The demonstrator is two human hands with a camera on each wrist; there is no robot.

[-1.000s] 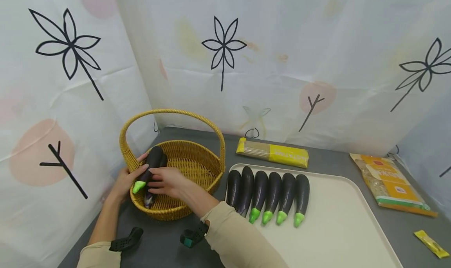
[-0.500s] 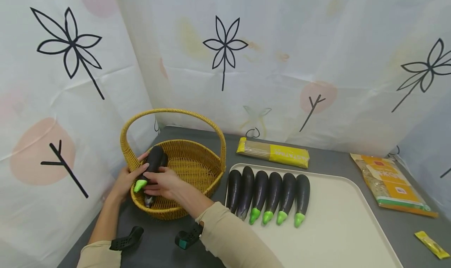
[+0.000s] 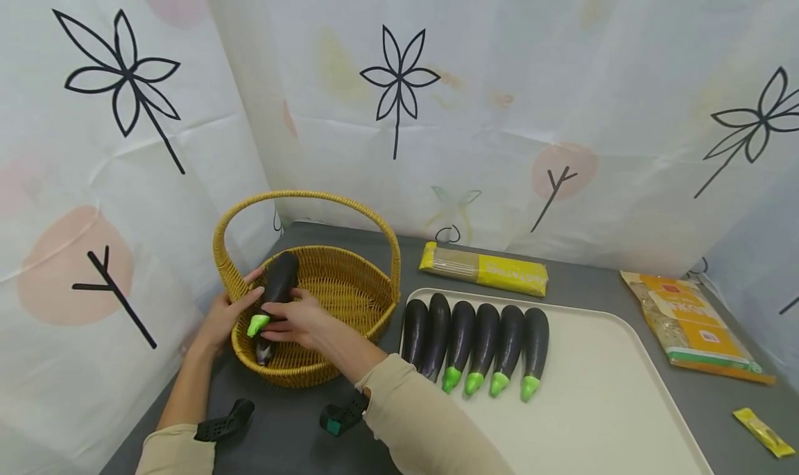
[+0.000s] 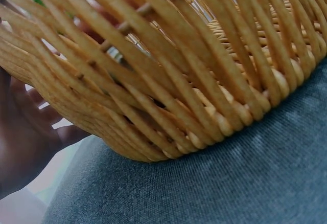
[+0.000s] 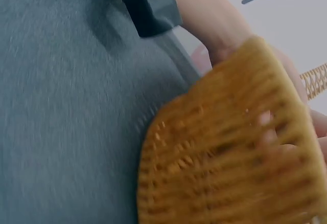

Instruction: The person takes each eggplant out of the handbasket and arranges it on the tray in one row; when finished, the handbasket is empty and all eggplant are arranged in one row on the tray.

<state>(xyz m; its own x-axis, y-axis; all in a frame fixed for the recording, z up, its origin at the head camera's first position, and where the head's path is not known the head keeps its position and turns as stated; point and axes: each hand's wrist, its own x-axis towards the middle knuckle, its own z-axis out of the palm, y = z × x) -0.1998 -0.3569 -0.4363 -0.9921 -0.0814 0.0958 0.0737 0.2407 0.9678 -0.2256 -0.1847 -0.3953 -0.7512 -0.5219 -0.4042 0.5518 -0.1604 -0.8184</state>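
A yellow-brown wicker basket (image 3: 337, 281) with a tall arched handle stands at the left of the table. My left hand (image 3: 227, 315) grips its left rim; the left wrist view shows that hand (image 4: 25, 127) against the outside of the woven wall. Over the basket's left side, my right hand (image 3: 306, 319) holds an eggplant (image 3: 283, 277) near its bright green stem end, which points toward me. Beneath it, the dark end of a second eggplant (image 3: 265, 352) shows inside the basket, the rest covered. The right wrist view is mostly filled by the basket's wall (image 5: 225, 157).
Right of the basket, a cream tray (image 3: 599, 392) bears several eggplants (image 3: 483, 347) in a row along its left side. Behind it lies a yellow pasta packet (image 3: 483, 268). An orange-and-clear bag (image 3: 696, 329) and a small yellow sachet (image 3: 763, 432) lie at the right.
The held eggplant has shifted slightly right and away from me, now covering more of the one beneath. My right hand slid toward its stem end, then back right. The left hand stays at the rim.
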